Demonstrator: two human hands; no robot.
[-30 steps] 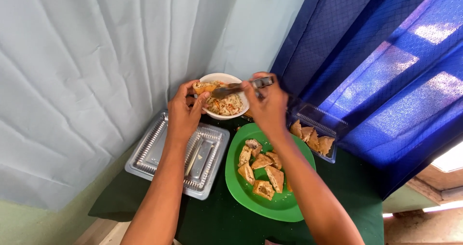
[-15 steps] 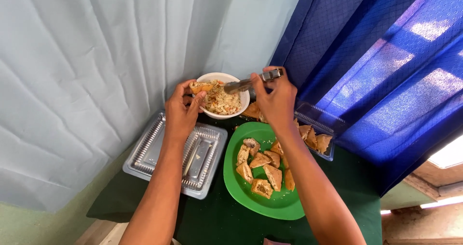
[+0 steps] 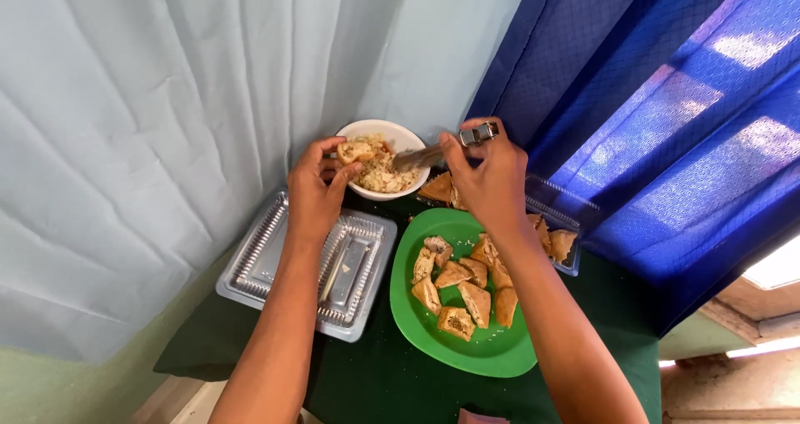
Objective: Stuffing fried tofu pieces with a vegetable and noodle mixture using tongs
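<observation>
While both hands meet over the bowl, the scene reads as follows
Landmark: a round white bowl (image 3: 392, 140) of pale shredded filling, standing at the far edge of the dark green tablecloth (image 3: 375, 382), against the pale blue curtain (image 3: 167, 99)
Left hand (image 3: 315, 192): at the bowl's left rim, fingers pinched together on a small golden-brown pastry pocket (image 3: 357, 150) held just over the filling
Right hand (image 3: 487, 178): just right of the bowl, fingers closed round the handle of a metal spoon (image 3: 421, 156) whose tip lies in the filling
Green plate: a round green plastic plate (image 3: 467, 353) in front of the bowl and a little to its right, carrying several stuffed pastry pieces (image 3: 457, 284)
Silver tray: a ribbed rectangular foil tray (image 3: 262, 261) in front of the bowl to the left, just beside the green plate
Clear box: a clear plastic container (image 3: 562, 224) right of the bowl, partly hidden by the right forearm, with more brown pastry triangles (image 3: 560, 242) in it
Backdrop right of the bowl: a deep blue curtain (image 3: 667, 124)
</observation>
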